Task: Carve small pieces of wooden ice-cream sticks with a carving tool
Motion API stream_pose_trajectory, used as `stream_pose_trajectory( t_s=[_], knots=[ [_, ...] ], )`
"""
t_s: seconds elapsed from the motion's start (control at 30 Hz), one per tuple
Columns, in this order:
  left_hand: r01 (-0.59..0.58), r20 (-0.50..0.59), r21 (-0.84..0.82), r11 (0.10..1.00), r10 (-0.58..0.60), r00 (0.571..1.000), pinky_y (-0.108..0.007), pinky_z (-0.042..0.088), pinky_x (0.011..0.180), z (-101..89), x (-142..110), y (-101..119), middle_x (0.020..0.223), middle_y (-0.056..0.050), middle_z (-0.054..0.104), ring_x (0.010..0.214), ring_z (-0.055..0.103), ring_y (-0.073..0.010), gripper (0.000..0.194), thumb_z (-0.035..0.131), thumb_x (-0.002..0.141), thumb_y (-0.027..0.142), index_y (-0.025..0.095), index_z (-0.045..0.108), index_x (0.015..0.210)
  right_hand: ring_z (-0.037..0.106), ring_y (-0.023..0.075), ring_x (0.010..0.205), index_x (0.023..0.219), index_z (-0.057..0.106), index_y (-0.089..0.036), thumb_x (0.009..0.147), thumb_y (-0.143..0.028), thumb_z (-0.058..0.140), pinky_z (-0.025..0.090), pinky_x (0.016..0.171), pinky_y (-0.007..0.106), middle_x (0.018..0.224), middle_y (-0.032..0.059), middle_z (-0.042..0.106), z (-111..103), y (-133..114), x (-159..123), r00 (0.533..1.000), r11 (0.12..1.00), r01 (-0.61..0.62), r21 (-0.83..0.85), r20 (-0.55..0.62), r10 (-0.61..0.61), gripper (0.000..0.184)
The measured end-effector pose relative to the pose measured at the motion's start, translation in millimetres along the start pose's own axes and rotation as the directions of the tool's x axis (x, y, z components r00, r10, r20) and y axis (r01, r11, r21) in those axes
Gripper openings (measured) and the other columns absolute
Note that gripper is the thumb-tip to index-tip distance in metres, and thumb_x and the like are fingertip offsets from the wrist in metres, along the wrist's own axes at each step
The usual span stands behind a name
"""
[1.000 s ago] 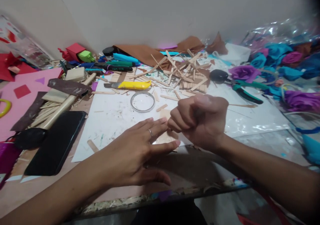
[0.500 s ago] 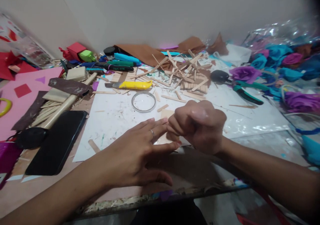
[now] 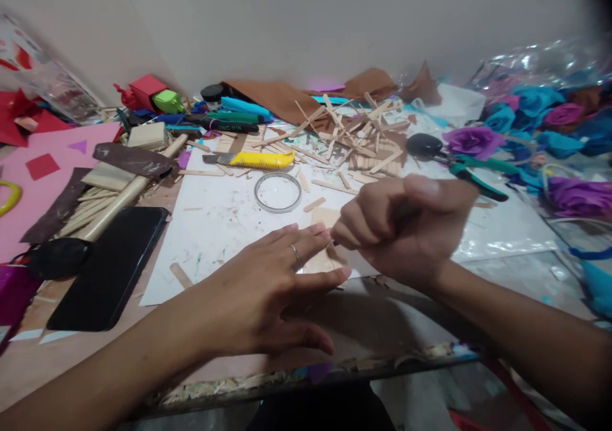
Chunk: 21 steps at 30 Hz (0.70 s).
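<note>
My left hand (image 3: 282,278) lies palm down with its fingers spread, a ring on one of them. Two of its fingertips rest on a flat, pale wooden piece (image 3: 321,262) at the near edge of the white sheet (image 3: 224,217). My right hand (image 3: 406,227) is curled into a fist, knuckles against or just beside the left fingertips, above the same piece. Whatever the fist may hold is hidden. Just beyond the hands are a roll of clear tape (image 3: 258,203) and a yellow utility knife (image 3: 262,159).
Wooden craft sticks (image 3: 377,141) are heaped at the back of the sheet. A black phone (image 3: 115,268) and a hammer (image 3: 119,208) lie to the left. On the right are green-handled pliers (image 3: 485,182) and purple and blue paper flowers (image 3: 473,141).
My right fist has risen slightly and turned, shifting to the right. My left hand stays almost in place on the wooden piece. The whole view has shifted slightly.
</note>
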<state>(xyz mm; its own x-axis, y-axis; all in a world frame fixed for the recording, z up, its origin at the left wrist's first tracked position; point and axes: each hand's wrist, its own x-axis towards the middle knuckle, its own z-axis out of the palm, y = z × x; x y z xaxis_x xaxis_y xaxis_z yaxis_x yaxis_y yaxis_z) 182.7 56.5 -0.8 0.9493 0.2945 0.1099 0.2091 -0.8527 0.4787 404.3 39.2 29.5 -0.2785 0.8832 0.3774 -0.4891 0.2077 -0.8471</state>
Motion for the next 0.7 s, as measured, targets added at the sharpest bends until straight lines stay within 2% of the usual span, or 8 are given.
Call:
stream_pose_trajectory(
  t_s=[0.27, 0.5, 0.7],
  knots=[
    [-0.022, -0.015, 0.003, 1.000, 0.022, 1.000, -0.062, 0.042, 0.120, 2.0, 0.4, -2.4, 0.170, -0.013, 0.039, 0.154, 0.042, -0.0424, 0.073, 0.075, 0.089, 0.066, 0.037, 0.056, 0.153, 0.031, 0.0092, 0.039, 0.050, 0.039, -0.021, 0.095, -0.048, 0.063, 0.028, 0.044, 0.027, 0.043, -0.0054, 0.028, -6.8, 12.7, -2.1, 0.996, 0.999, 0.010, 0.032, 0.094, -0.013, 0.058],
    [-0.030, -0.031, 0.000, 1.000, 0.030, 0.999, -0.065, 0.043, 0.119, 3.6, 0.2, -4.1, 0.170, -0.013, 0.039, 0.154, 0.041, -0.0441, 0.075, 0.079, 0.086, 0.064, 0.037, 0.057, 0.153, 0.031, 0.0094, 0.038, 0.049, 0.040, -0.020, 0.091, -0.051, 0.068, 0.028, 0.044, 0.028, 0.042, -0.0056, 0.028, -6.0, 9.1, -2.5, 0.994, 1.000, 0.002, 0.001, 0.106, -0.002, 0.060],
    [-0.024, -0.014, 0.020, 1.000, 0.025, 1.000, -0.067, 0.038, 0.121, 5.0, -0.2, -5.4, 0.171, -0.014, 0.038, 0.155, 0.040, -0.0444, 0.072, 0.070, 0.090, 0.071, 0.036, 0.057, 0.152, 0.028, 0.0085, 0.037, 0.047, 0.037, -0.020, 0.092, -0.050, 0.067, 0.024, 0.043, 0.028, 0.041, -0.0057, 0.026, -0.6, 10.8, -3.1, 0.998, 1.000, 0.028, 0.008, 0.061, -0.028, 0.062]
  ],
)
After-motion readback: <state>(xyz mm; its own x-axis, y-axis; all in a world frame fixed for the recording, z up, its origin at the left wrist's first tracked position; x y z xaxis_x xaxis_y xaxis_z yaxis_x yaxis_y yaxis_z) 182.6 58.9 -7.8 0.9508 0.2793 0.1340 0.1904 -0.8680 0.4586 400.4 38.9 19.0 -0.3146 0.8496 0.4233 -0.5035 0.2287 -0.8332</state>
